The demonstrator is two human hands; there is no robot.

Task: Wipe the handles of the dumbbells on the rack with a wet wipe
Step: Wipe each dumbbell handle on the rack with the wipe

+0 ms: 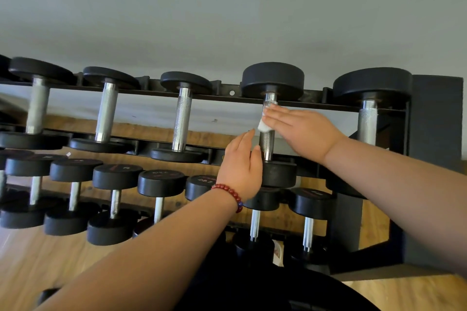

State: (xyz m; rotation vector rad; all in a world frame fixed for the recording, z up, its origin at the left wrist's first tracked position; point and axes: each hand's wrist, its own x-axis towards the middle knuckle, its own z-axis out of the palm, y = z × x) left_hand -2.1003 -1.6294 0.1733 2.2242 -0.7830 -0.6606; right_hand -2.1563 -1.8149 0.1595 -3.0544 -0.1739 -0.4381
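Handle (pixel 266 142) right of centre, near-vertical in frame; wet wipe (pixel 264 127) pressed on upper part under flat right hand (pixel 303 131); left hand (pixel 241 169) unclenched beside lower end.

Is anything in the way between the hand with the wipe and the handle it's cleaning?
Nothing visible. The right hand presses the wet wipe straight onto the upper part of the handle. The left hand lies beside the handle's lower part, not across it, though it might crowd a downward stroke.
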